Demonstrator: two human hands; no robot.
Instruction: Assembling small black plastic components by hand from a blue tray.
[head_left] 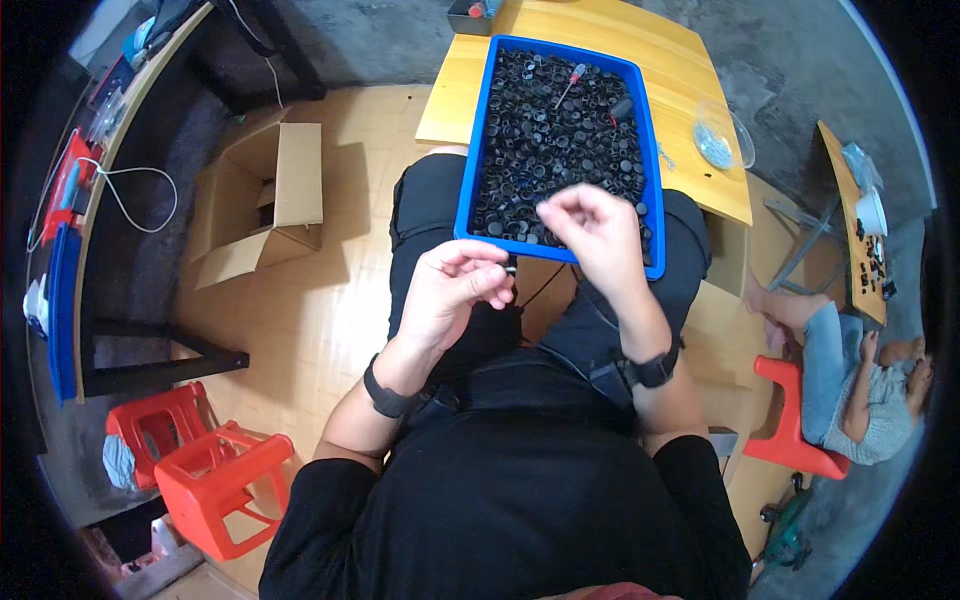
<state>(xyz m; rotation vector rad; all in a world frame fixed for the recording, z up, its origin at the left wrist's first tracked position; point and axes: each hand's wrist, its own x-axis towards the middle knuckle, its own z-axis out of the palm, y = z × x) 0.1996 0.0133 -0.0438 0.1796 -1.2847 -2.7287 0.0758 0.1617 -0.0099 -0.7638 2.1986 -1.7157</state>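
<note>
My left hand [455, 288] is just off the near edge of a blue tray [651, 150]. Its thumb and fingers pinch a small pale piece [511, 269], too small to name. Over the tray's near right part, my right hand [598, 235] is closed in a pinch, its fingertips pointing left. Something small and dark at those fingertips cannot be made out. Many loose black caps [540, 135] fill the tray. On top of them lie a screwdriver [572, 84] and a dark-handled tool [621, 110] with a red end.
Under the tray's far part is a yellow wooden table [690, 75], with a clear bowl of light blue bits [714, 146] to the right. An open cardboard box [298, 175] and red stools [222, 485] stand left. At far right a person [870, 400] sits beside another table [855, 225].
</note>
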